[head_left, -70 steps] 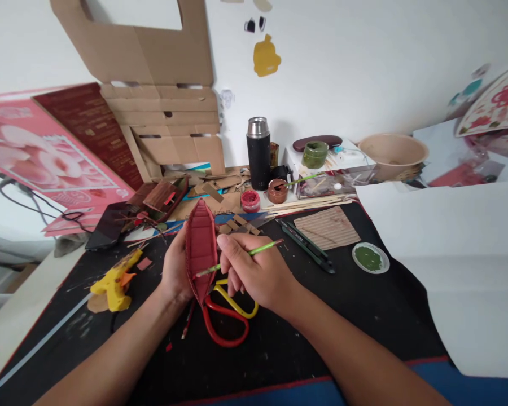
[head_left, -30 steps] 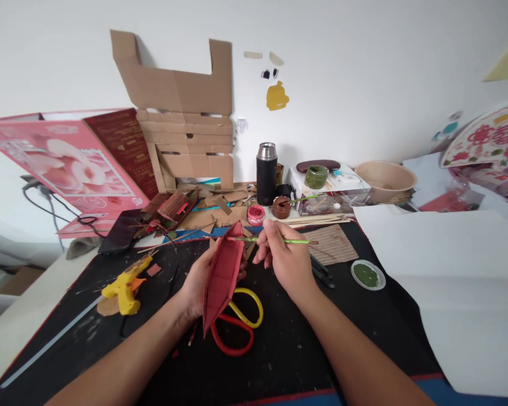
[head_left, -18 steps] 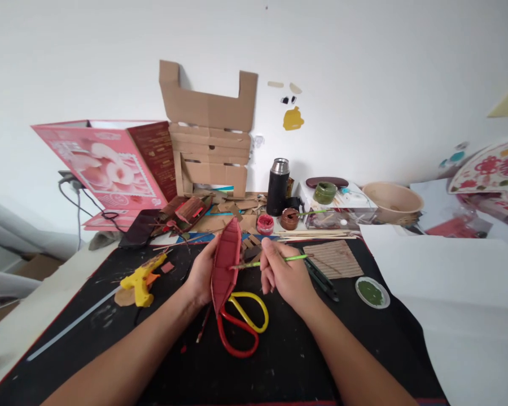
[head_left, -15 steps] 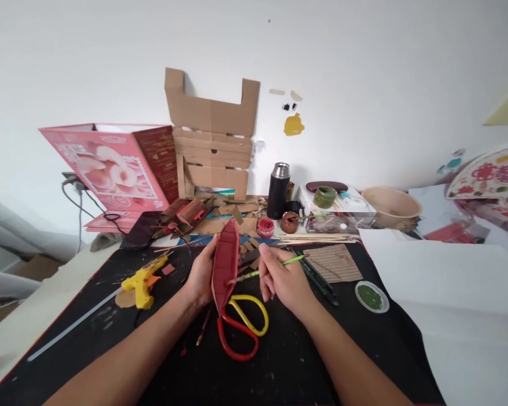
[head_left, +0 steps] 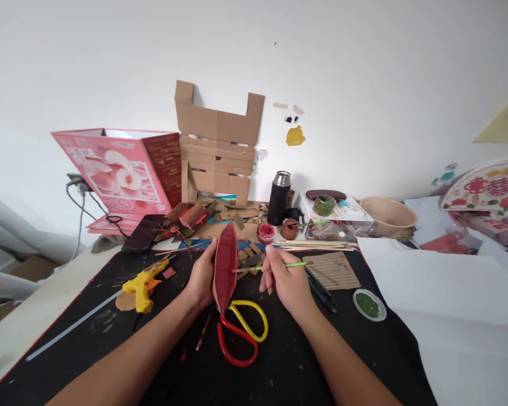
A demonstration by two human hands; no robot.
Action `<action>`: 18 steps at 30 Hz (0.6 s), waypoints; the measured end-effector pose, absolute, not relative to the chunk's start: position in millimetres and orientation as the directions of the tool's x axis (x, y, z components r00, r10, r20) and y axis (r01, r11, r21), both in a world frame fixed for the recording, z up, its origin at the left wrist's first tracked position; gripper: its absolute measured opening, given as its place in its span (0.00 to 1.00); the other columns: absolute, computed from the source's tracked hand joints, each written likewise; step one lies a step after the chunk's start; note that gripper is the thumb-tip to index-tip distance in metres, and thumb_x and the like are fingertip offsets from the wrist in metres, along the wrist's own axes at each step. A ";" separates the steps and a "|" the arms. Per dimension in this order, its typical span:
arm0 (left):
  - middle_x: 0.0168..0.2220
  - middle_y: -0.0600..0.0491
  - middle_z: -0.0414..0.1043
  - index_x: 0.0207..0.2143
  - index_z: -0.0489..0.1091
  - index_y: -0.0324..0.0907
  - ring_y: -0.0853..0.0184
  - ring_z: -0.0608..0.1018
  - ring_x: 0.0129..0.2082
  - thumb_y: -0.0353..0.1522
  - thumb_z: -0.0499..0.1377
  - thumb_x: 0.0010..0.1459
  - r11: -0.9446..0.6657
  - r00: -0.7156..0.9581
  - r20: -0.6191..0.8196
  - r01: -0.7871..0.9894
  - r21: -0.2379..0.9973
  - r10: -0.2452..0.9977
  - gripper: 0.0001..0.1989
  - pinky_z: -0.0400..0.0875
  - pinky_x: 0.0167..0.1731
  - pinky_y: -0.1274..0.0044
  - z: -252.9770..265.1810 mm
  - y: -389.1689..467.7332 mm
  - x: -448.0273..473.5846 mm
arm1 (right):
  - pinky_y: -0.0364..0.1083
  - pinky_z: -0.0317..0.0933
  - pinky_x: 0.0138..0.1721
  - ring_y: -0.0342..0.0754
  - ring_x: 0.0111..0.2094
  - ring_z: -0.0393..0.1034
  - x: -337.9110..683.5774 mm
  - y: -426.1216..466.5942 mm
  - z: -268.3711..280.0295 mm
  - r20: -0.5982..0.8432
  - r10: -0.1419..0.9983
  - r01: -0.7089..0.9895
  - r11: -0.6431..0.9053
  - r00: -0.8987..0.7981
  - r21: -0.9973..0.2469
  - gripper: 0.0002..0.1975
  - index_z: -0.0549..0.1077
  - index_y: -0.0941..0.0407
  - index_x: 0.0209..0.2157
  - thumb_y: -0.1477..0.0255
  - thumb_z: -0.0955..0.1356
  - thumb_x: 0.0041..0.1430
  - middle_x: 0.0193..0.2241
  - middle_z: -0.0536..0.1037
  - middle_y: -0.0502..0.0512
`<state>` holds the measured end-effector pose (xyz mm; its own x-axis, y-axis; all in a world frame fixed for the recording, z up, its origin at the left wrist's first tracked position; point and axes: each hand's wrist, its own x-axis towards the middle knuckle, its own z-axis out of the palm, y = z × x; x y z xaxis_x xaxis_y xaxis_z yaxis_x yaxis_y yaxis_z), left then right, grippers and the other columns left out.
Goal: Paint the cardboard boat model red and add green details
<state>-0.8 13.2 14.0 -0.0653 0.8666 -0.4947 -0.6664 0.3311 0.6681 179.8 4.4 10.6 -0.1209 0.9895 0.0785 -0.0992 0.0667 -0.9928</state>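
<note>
My left hand (head_left: pixel 202 277) grips a small boat-shaped cardboard model (head_left: pixel 226 265), its inside painted dark red, holding it up on end by its left side. In my right hand (head_left: pixel 287 281) is a thin green paintbrush (head_left: pixel 293 264), pinched between thumb and fingers. Its tip meets the right edge of the model's inside. Below the model lie scissors (head_left: pixel 239 332) with one red and one yellow handle; their blades are hidden behind it. Jars of red paint (head_left: pixel 266 233) and brown paint (head_left: pixel 289 228) stand behind my hands.
On the left lies a yellow glue gun (head_left: pixel 143 286) with a long glue stick. Corrugated cardboard (head_left: pixel 331 270), dark green pens (head_left: pixel 320 288) and a lid of green paint (head_left: pixel 369 305) are at right. A black flask (head_left: pixel 279 198) and pink box (head_left: pixel 118 175) stand behind.
The brush tip has moved up along the model's inside, from its lower part to near the middle of the right edge. The camera view has tilted slightly.
</note>
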 end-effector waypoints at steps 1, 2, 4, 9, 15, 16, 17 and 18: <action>0.24 0.46 0.82 0.33 0.81 0.37 0.64 0.80 0.18 0.39 0.55 0.76 0.326 -0.074 -0.493 -0.664 0.673 0.867 0.23 0.77 0.21 0.75 13.5 13.1 -0.3 | 0.39 0.55 0.15 0.45 0.13 0.71 180.2 4.4 10.8 0.089 0.990 -0.095 0.079 -0.106 -0.992 0.37 0.70 0.54 0.24 0.32 0.69 0.60 0.11 0.67 0.45; 0.24 0.46 0.82 0.33 0.81 0.37 0.64 0.80 0.18 0.39 0.55 0.76 0.320 -0.083 -0.490 -0.661 0.678 0.867 0.23 0.78 0.21 0.75 12.5 13.2 -0.1 | 0.39 0.55 0.15 0.45 0.13 0.71 180.6 4.3 10.7 0.098 0.990 -0.091 0.089 -0.102 -0.992 0.37 0.70 0.54 0.24 0.32 0.68 0.61 0.11 0.67 0.45; 0.24 0.46 0.82 0.32 0.81 0.37 0.63 0.80 0.17 0.41 0.57 0.75 0.305 -0.107 -0.483 -0.652 0.694 0.869 0.23 0.77 0.21 0.74 9.2 13.9 -0.7 | 0.39 0.55 0.15 0.45 0.13 0.70 181.0 3.5 9.6 0.101 0.986 -0.080 0.091 -0.131 -0.993 0.37 0.70 0.54 0.24 0.32 0.68 0.61 0.11 0.65 0.44; 0.21 0.51 0.80 0.29 0.80 0.39 0.65 0.78 0.16 0.47 0.67 0.66 0.214 -0.212 -0.416 -0.608 0.764 0.884 0.21 0.73 0.18 0.76 -3.7 17.8 -5.0 | 0.39 0.50 0.13 0.43 0.10 0.65 180.9 0.8 4.8 0.068 0.966 -0.040 0.060 -0.249 -0.997 0.38 0.67 0.52 0.23 0.30 0.65 0.62 0.09 0.59 0.41; 0.25 0.51 0.83 0.30 0.80 0.39 0.65 0.80 0.20 0.53 0.72 0.57 0.123 -0.291 -0.322 -0.541 0.832 0.901 0.25 0.74 0.23 0.75 -12.0 18.4 -5.3 | 0.40 0.53 0.15 0.44 0.12 0.66 178.4 -1.3 -0.4 0.101 0.954 -0.034 0.096 -0.281 -0.995 0.36 0.68 0.52 0.24 0.33 0.65 0.66 0.10 0.62 0.42; 0.26 0.51 0.83 0.31 0.81 0.39 0.65 0.80 0.21 0.53 0.73 0.56 0.110 -0.300 -0.307 -0.528 0.842 0.903 0.25 0.74 0.24 0.75 -12.8 18.2 -5.3 | 0.40 0.53 0.15 0.44 0.12 0.66 178.1 -1.6 -1.0 0.109 0.949 -0.026 0.107 -0.294 -0.994 0.36 0.68 0.52 0.25 0.34 0.65 0.67 0.10 0.62 0.42; 0.26 0.52 0.83 0.31 0.81 0.39 0.65 0.79 0.21 0.54 0.73 0.55 0.096 -0.311 -0.291 -0.515 0.852 0.905 0.25 0.74 0.24 0.75 -13.6 18.0 -5.5 | 0.40 0.54 0.15 0.44 0.12 0.66 178.2 -1.9 -1.3 0.119 0.946 -0.010 0.122 -0.302 -0.993 0.36 0.68 0.52 0.25 0.34 0.65 0.68 0.10 0.62 0.42; 0.26 0.53 0.83 0.33 0.81 0.40 0.65 0.79 0.21 0.54 0.73 0.54 0.081 -0.326 -0.275 -0.502 0.861 0.905 0.25 0.73 0.25 0.75 -14.4 18.1 -6.0 | 0.40 0.54 0.16 0.44 0.12 0.66 178.6 -2.2 -1.1 0.130 0.944 0.014 0.141 -0.302 -0.990 0.35 0.69 0.52 0.25 0.35 0.64 0.69 0.10 0.62 0.42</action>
